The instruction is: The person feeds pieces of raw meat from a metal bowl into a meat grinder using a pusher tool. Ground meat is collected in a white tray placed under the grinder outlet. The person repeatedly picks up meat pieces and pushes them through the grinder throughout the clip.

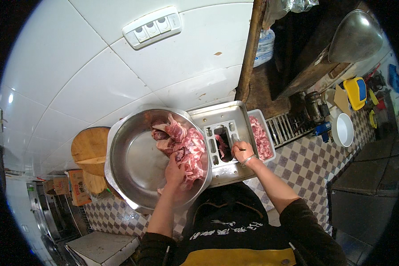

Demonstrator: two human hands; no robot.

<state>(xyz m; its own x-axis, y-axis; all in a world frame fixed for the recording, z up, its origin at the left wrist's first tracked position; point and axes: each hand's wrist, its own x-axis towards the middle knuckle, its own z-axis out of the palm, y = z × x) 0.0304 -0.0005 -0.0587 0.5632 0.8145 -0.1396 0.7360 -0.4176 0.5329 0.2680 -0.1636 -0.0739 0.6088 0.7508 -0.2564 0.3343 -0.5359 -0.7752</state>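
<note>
A large steel basin point(139, 159) stands on the left, with a pile of raw meat pieces point(191, 146) along its right side. My left hand point(175, 171) reaches into the basin, its fingers against the meat; whether they grip a piece is unclear. Right of the basin is a steel machine point(199, 114) with a slotted opening, where a strip of meat point(221, 146) shows. At the opening's right edge, my right hand point(242, 151) is curled, with a bracelet at the wrist; its fingertips are partly hidden. A white plastic tub point(270, 146) holding cut meat sits beyond the machine.
Behind the basin is a tiled wall point(193, 43) with a switch panel point(153, 28). A round wooden board point(89, 146) leans at the left. On the right are a floor grate point(287, 129), a motor point(316, 106), a white bowl point(344, 129) and a yellow container point(352, 96).
</note>
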